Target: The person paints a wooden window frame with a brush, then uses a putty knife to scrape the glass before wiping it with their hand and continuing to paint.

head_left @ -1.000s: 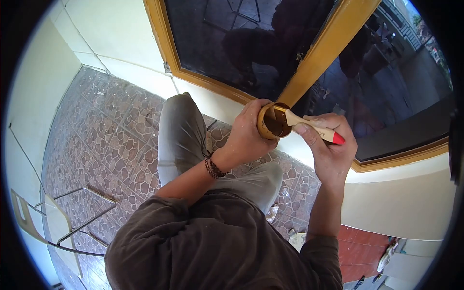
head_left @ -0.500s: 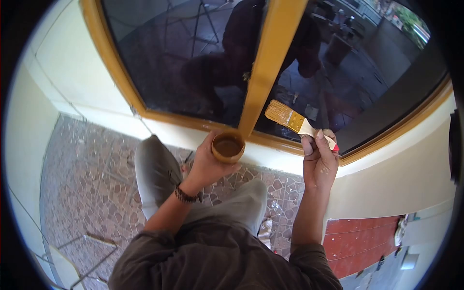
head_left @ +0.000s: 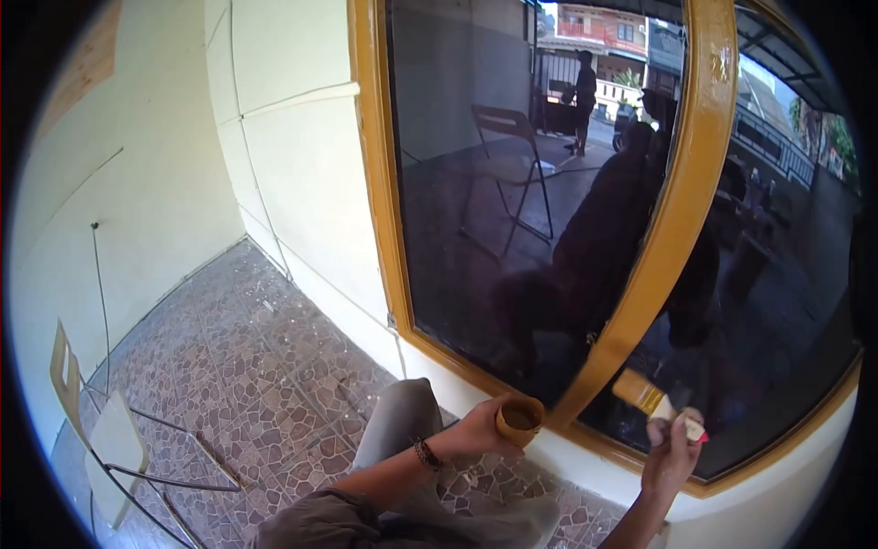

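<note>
My left hand (head_left: pixel 483 427) is wrapped round a small cup (head_left: pixel 521 419) with brown liquid in it, close to the lower corner of the window. A paintbrush (head_left: pixel 647 400) with tan bristles, a pale wooden handle and a red end is pinched in my right hand (head_left: pixel 675 448). Its bristles point up and left, in front of the dark glass (head_left: pixel 521 229) near the middle post. The yellow-brown window frame (head_left: pixel 692 174) surrounds the panes, and its upper post looks glossy.
A folding chair (head_left: pixel 119 439) stands at the left on the stone-patterned floor (head_left: pixel 265 384). The cream wall (head_left: pixel 302 165) adjoins the frame. A cord (head_left: pixel 101 293) hangs down the left wall. The glass reflects a chair, a street and a standing person.
My view has swung up and to the left, so more wall, chair and upper window show. Both hands still hold the cup and the paintbrush, now lower and further right in view.
</note>
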The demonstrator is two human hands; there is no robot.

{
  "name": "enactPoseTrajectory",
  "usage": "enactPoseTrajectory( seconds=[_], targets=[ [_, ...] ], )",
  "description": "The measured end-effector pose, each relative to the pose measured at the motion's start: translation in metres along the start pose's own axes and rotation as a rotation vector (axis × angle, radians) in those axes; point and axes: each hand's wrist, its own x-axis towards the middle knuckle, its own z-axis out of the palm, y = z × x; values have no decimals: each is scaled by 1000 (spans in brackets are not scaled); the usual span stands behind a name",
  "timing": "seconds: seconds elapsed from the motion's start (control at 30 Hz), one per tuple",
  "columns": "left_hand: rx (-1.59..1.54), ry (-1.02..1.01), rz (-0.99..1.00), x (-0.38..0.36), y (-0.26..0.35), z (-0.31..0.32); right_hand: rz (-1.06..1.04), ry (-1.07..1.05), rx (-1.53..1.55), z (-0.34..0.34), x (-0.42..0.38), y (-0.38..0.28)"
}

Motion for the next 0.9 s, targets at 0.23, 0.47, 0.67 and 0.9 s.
enactPoseTrajectory(
  seconds=[0.23,0.47,0.67,0.9],
  targets=[
    [-83,-110,1,15,28,-12,121,10,24,-1,-5,16],
    [69,-217,-29,50,19,-17,172,-83,186,2,4,7],
    [-6,-298,-37,50,3,-10,94,-143,114,4,14,-10],
    [-18,-222,-73,20,-18,-17,-178,-149,81,39,31,-42]
  ],
)
